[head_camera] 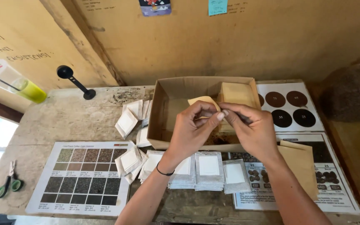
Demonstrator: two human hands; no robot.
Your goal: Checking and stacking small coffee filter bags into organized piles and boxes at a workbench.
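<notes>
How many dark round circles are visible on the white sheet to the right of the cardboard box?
4: top left, top right, bottom left, bottom right. The cardboard box may hide more.

Sachets lie before the box (scissors far left).

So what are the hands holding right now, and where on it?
Both hands, left hand and right hand, pinch a small tan paper packet at its lower edge with their fingers, above the open cardboard box.
</notes>
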